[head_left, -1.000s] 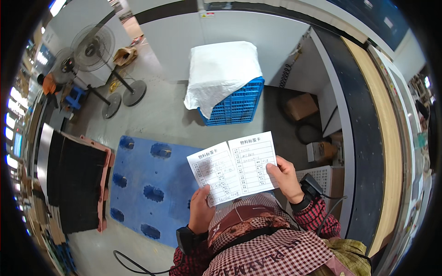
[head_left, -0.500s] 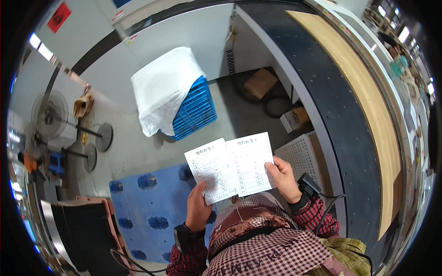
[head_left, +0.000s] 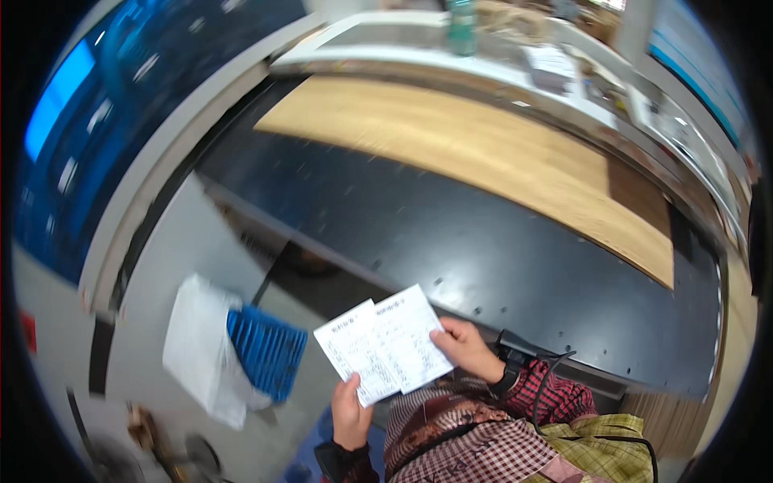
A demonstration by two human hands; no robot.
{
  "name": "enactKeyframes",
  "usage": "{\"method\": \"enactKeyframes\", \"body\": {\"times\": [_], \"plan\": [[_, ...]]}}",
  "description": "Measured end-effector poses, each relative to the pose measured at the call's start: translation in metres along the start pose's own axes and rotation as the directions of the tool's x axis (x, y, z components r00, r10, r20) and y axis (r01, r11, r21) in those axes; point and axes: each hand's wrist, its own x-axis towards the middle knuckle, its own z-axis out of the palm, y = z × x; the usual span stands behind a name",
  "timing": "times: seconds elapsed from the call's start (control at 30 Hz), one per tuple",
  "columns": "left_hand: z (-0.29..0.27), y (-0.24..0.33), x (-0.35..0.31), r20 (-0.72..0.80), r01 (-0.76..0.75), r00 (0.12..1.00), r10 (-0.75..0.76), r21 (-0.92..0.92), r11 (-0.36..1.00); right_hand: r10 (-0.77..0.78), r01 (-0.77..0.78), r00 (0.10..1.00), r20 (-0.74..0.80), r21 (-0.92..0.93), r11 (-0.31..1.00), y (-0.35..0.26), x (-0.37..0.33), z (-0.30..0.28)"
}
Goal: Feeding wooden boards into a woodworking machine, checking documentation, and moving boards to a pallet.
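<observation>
Two white paper cards with printed grids and handwriting overlap in front of me. My left hand (head_left: pixel 352 414) pinches the lower edge of the left card (head_left: pixel 348 338), thumb on top. The right card (head_left: pixel 412 342) is gripped at its right edge by my right hand (head_left: pixel 467 348), its thumb also on the face. Both cards are held up above the floor, tilted, close to the dark worktop's front edge. Motion blurs their writing. Each wrist wears a black strapped device, and a cable runs from the right one.
A long wood-grain board (head_left: pixel 459 153) lies on the black worktop (head_left: pixel 386 217). Behind it are a green bottle (head_left: pixel 462 28) and a stack of papers (head_left: pixel 550 66). On the floor at left stands a blue plastic crate (head_left: pixel 270 350) partly under a white sheet (head_left: pixel 197 346).
My view has swung to the right, so the worktop and board now lie across in front of me. Both hands keep hold of the cards, which appear lower and more tilted.
</observation>
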Motion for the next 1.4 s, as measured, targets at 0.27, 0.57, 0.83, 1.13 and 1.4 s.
{"method": "enactKeyframes", "body": {"times": [0.27,0.57,0.83,1.13,1.4], "plan": [[0.087,0.003,0.1,0.614,0.532,0.763,-0.204,-0.417,0.737,-0.171,0.202,0.846,-0.505,0.005,0.979,0.009,-0.038,-0.055],[0.231,0.085,0.092,0.946,0.416,0.319,-0.05,-0.092,0.904,-0.436,0.179,0.244,-0.866,-0.402,0.898,0.015,-0.198,-0.092],[0.309,0.133,0.015,0.979,-0.011,0.105,0.176,-0.176,0.984,-0.082,0.407,0.132,-0.988,-0.021,0.913,0.022,-0.3,-0.11],[0.382,0.2,-0.057,0.997,0.606,0.073,-0.001,-0.043,0.794,-0.187,0.54,0.265,-0.946,-0.015,0.841,0.013,-0.381,-0.209],[0.403,0.227,-0.046,0.99,0.541,0.136,-0.038,-0.042,0.84,-0.071,0.39,0.565,-0.822,0.19,0.901,-0.017,-0.39,-0.266]]}}
